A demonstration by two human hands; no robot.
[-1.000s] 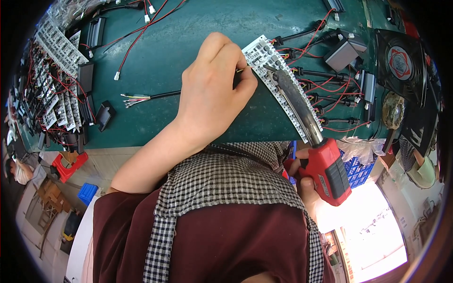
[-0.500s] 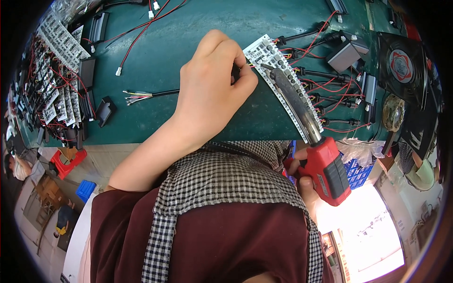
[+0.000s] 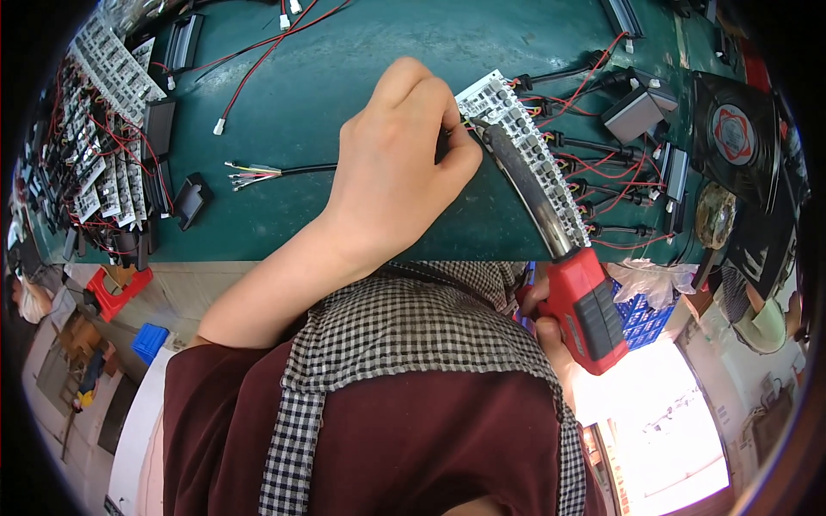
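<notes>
My left hand (image 3: 391, 163) is closed in a pinch on a black multi-core cable (image 3: 310, 168), close to the left edge of a white circuit board strip (image 3: 516, 120). Stripped coloured wire ends fan out from the cable's left end. The wires at its other end are mostly hidden by my fingers. My right hand (image 3: 555, 340), partly covered, grips a red and black soldering gun (image 3: 587, 311). The gun's long dark barrel slants up along the board's left edge, its tip beside my left fingertips. Whether the tip touches a wire is too small to tell.
Several black cables with red wires (image 3: 594, 142) run off the board's right side. Grey housings (image 3: 635, 110) and a black fan (image 3: 731, 129) stand farther right. Board strips (image 3: 112, 77) and tangled wires are heaped at the left. A small black housing (image 3: 194, 202) lies beside them.
My left hand has shifted slightly right with the cable. The soldering gun has moved a little left, so its barrel now covers more of the board's left edge.
</notes>
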